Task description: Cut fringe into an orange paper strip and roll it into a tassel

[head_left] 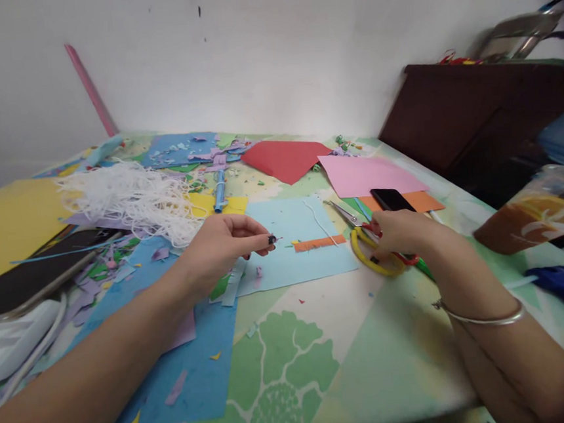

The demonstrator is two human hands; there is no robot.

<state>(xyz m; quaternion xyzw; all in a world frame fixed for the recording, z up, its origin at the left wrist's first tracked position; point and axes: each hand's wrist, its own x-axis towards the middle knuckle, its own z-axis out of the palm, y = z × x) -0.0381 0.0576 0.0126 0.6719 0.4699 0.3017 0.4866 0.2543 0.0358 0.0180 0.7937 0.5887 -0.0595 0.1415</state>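
My left hand [230, 242] is closed in a pinch above a light blue sheet of paper [272, 275]. A tiny dark thing shows at its fingertips, too small to name. My right hand [400, 233] has its fingers closed on the red handle of a pair of scissors [351, 217], whose metal blades point to the far left. Under and beside that hand is a yellow ring-shaped thing [362, 257], partly hidden by the fingers. On the light blue sheet lie a fringed orange paper strip [319, 243] and a piece of white string [320, 221].
A heap of white string [130, 198] and a phone [35, 269] are at left. Red paper [284, 158] and pink paper [367, 174] lie at the back. A dark phone [392, 200] lies beyond my right hand; a drink cup [533, 212] stands at right. Paper scraps are scattered around.
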